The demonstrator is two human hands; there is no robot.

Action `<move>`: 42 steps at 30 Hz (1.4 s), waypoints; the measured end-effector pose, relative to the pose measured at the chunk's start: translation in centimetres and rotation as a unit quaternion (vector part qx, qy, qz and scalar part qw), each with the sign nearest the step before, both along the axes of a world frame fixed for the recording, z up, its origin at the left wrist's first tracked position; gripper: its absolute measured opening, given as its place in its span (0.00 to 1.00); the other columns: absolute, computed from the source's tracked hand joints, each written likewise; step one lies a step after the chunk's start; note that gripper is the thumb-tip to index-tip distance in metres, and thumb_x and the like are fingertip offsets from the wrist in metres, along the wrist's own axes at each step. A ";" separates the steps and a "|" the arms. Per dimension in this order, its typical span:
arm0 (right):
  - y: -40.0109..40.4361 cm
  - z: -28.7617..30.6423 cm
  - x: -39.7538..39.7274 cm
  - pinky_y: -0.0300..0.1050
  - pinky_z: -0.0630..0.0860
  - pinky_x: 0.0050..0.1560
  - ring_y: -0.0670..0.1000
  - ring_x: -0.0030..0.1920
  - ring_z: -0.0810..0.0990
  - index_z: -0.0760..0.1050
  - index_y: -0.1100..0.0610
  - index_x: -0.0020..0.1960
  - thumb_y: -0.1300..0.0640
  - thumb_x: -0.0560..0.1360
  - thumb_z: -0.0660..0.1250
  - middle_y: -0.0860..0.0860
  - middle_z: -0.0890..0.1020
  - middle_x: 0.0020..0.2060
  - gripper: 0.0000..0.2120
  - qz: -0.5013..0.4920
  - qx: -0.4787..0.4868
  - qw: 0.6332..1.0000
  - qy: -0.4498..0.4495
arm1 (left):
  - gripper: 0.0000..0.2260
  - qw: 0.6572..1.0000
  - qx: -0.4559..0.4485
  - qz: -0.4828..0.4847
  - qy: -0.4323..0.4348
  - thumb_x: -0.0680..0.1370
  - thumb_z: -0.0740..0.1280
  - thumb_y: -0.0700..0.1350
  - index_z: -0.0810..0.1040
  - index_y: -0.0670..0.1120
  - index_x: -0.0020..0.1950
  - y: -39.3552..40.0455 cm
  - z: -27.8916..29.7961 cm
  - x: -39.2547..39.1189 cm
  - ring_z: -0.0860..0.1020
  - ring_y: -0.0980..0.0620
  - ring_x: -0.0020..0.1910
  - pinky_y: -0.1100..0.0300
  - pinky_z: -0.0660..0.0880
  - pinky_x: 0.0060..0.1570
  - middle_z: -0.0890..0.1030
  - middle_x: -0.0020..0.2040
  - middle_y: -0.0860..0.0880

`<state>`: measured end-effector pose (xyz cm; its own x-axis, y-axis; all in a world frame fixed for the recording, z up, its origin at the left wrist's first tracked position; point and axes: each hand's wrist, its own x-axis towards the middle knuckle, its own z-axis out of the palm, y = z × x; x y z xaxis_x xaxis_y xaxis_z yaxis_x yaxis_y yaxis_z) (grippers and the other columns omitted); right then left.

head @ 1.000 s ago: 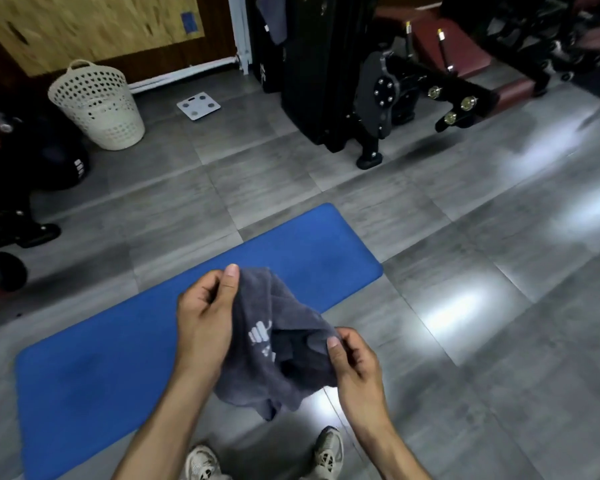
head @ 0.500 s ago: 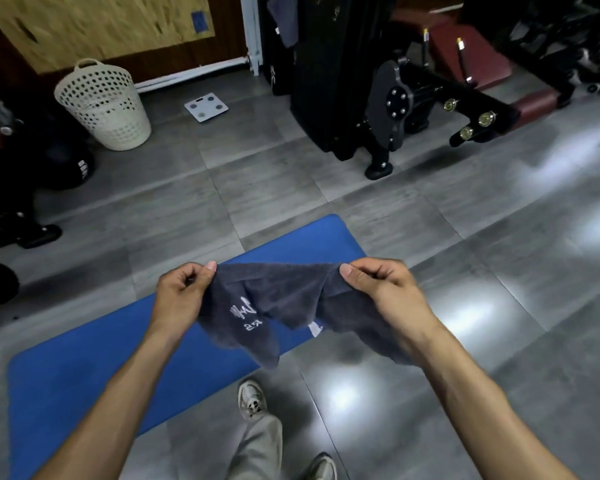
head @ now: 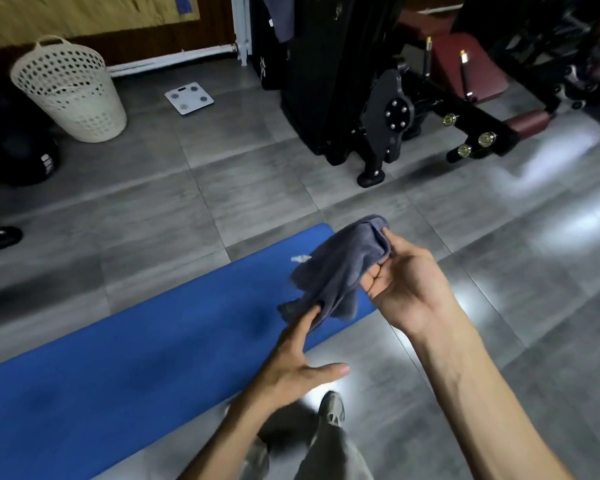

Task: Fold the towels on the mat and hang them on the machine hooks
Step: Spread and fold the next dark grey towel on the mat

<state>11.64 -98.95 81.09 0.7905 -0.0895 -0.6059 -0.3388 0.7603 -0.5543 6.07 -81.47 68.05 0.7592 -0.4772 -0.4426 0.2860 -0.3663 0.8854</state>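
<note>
Half a second back both my hands stretched the towel (head: 340, 268) wide between them; now it's bunched up in my right hand (head: 406, 282) alone and my left hand (head: 291, 362) has let go of its corner. Right grip: palm turned up, thumb on top of the folded edge, fingers curled under, pinching the grey cloth at its upper right end. Rest of the towel hangs down and left from that pinch, in the air over the far right corner of the blue mat (head: 125, 358), not lying on it. Left grip released: fingers straight, thumb spread out, fingertips just touching the towel's lowest hanging edge, holding nothing.

A small white tag sticks out at the towel's upper left edge; too blurred to read. The white logo seen earlier on the cloth is folded out of sight now. Black machine (head: 326, 81) stands well beyond the mat, with white lettering low on its left panel, unreadable. Another grey cloth hangs at its top left, cropped by the frame edge. Dark ball (head: 45, 161) at far left carries white print, also illegible. White perforated basket (head: 70, 91) and a white bathroom scale (head: 189, 97) sit on the grey tiled floor (head: 257, 188) near the back wall. My shoe (head: 331, 408) shows below the hands.
</note>
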 end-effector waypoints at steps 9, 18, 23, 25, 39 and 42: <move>-10.1 -2.0 4.3 0.43 0.82 0.43 0.51 0.38 0.84 0.79 0.58 0.44 0.57 0.78 0.63 0.55 0.84 0.40 0.08 0.012 -0.039 0.999 -0.018 | 0.04 0.960 0.004 0.263 -0.098 0.78 0.62 0.51 0.74 0.57 0.44 -5.3 -1.7 8.4 0.73 0.61 0.37 0.57 0.70 0.43 0.77 0.37 0.60; -18.5 -4.5 7.8 0.36 0.73 0.32 0.44 0.28 0.73 0.73 0.50 0.28 0.53 0.68 0.73 0.45 0.74 0.25 0.13 -0.020 -0.307 0.950 -0.056 | 0.09 0.957 0.194 -0.037 -0.215 0.69 0.74 0.48 0.75 0.49 0.42 -3.1 0.5 13.3 0.77 0.52 0.35 0.54 0.75 0.36 0.79 0.35 0.52; -19.4 -4.8 9.7 0.36 0.75 0.30 0.44 0.27 0.74 0.72 0.50 0.32 0.60 0.76 0.69 0.46 0.75 0.24 0.15 -0.038 -0.316 0.944 -0.084 | 0.05 0.866 0.468 0.032 -0.170 0.73 0.66 0.46 0.80 0.55 0.44 -0.7 -1.7 14.0 0.80 0.47 0.45 0.59 0.74 0.39 0.83 0.44 0.52; -19.9 -5.0 10.1 0.37 0.75 0.29 0.44 0.27 0.75 0.69 0.50 0.35 0.62 0.78 0.67 0.46 0.75 0.25 0.15 -0.049 -0.288 0.953 -0.077 | 0.11 0.851 0.490 0.131 -0.134 0.72 0.64 0.42 0.82 0.56 0.47 0.8 -2.0 13.9 0.81 0.43 0.46 0.56 0.77 0.42 0.84 0.45 0.48; -17.5 -15.8 6.5 0.45 0.74 0.39 0.50 0.41 0.76 0.74 0.54 0.49 0.57 0.80 0.63 0.51 0.77 0.43 0.02 0.023 -0.278 0.939 0.201 | 0.14 0.860 0.206 0.466 -0.016 0.78 0.67 0.43 0.71 0.43 0.33 12.1 -1.9 10.7 0.70 0.51 0.35 0.62 0.66 0.29 0.72 0.31 0.46; -15.1 -17.3 5.0 0.46 0.78 0.36 0.51 0.37 0.81 0.75 0.55 0.53 0.60 0.79 0.63 0.52 0.79 0.43 0.05 0.017 -0.242 0.946 0.217 | 0.13 0.901 0.131 0.411 -0.051 0.78 0.66 0.38 0.73 0.44 0.33 10.7 2.1 11.3 0.71 0.54 0.28 0.65 0.67 0.26 0.72 0.25 0.53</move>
<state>16.68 -114.02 63.77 0.4849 -0.4181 -0.7682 -0.6342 0.4368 -0.6380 17.42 -70.72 70.16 0.8511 0.3760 -0.3664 0.4784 -0.2683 0.8362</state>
